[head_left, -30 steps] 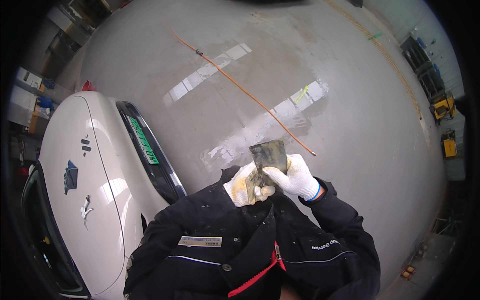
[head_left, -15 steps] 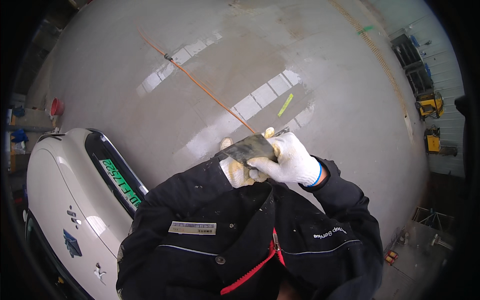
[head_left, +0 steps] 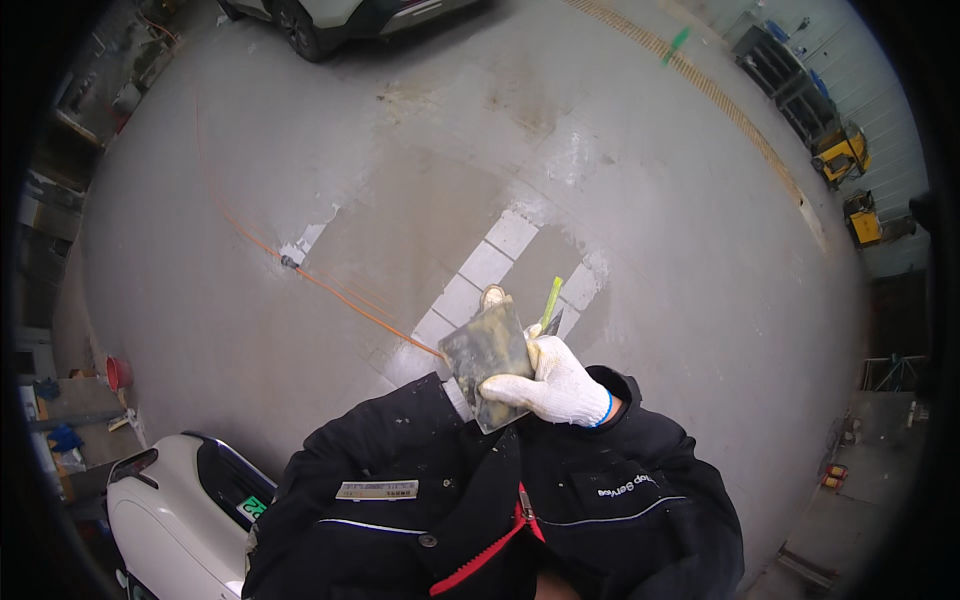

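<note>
A flat, rectangular plate [head_left: 488, 355] smeared with dark and yellowish patches is held in front of my chest, its face turned up toward me. My right hand [head_left: 558, 385], in a white knitted glove with a blue cuff edge, grips its right side, the thumb lying across the face. A dark pointed tip [head_left: 554, 322] juts out beyond the right fingers; its kind cannot be made out. My left hand [head_left: 459, 399] is mostly behind the plate; only a pale bit of glove shows at the sleeve end, and its fingers are hidden.
An orange cable [head_left: 350, 303] with a dark connector runs over the grey floor toward me. Pale rectangular patches [head_left: 485, 265] and a yellow-green strip [head_left: 552, 300] lie ahead. A white vehicle [head_left: 170, 510] stands near left, another car [head_left: 340, 25] far ahead. Yellow equipment [head_left: 842, 155] lines the right wall.
The plate has turned to show its broad face and sits slightly lower and left. The left glove has gone mostly behind it. My view has shifted, bringing a far car into sight.
</note>
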Motion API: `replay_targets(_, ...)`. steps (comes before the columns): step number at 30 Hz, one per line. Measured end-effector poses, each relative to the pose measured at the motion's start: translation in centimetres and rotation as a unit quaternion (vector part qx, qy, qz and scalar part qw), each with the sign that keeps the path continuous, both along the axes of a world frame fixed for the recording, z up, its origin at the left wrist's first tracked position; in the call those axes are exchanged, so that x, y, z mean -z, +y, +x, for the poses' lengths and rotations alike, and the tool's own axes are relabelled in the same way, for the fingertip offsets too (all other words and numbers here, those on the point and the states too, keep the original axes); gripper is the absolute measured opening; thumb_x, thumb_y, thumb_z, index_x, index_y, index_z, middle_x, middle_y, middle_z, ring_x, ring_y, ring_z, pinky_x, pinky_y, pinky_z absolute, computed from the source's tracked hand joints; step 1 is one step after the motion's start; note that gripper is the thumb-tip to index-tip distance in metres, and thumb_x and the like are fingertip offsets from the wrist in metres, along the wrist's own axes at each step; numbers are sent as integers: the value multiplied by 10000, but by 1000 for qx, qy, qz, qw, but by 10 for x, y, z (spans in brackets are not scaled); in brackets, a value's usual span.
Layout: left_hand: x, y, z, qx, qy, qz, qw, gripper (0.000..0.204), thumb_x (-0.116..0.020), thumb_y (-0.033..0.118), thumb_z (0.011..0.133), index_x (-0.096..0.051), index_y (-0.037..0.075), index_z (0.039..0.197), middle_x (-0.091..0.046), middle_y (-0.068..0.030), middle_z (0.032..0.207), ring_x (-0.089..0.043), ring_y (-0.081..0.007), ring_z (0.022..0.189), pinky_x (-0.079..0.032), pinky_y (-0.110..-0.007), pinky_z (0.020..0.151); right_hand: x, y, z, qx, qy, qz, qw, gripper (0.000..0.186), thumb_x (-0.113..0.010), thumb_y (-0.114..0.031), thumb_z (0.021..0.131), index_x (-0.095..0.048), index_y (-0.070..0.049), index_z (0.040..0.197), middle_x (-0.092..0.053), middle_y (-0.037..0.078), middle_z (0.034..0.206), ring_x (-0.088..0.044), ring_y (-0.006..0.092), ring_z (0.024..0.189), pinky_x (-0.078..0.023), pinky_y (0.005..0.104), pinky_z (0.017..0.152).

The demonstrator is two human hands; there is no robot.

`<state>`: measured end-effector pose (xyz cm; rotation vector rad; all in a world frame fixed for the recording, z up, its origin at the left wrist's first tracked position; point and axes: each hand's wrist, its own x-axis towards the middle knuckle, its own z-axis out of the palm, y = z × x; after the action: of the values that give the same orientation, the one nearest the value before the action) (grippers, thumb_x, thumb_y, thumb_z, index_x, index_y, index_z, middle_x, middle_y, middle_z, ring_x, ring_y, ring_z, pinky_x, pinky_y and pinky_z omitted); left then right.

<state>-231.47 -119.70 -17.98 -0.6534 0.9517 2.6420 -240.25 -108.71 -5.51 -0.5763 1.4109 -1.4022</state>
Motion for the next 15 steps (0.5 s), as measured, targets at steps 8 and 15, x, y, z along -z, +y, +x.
replay_targets(8, -75, -100, -212, 114, 62, -270, 954, 306, -638, 221, 1066, -559, -13, 1248, -681, -103, 1107, -689, -125, 956, -567, -277, 874, 51, -50, -285, 494, -218, -144, 829, 295, -638, -252, 1052, -619, -10, 1220, -716, 91, 1128, -731, 215, 965, -616, 387, 898)
replay_targets(15, -80, -191, -420, -163, 60, -110, 979, 361, -692, 172, 1030, -572, -12, 1317, -682, -67, 1170, -697, -169, 1021, -587, -332, 860, 55, -121, -446, 516, 159, -22, 842, 321, -650, -282, 1073, -686, -4, 916, -686, 24, 802, -563, 64, 721, -465, 256, 675)
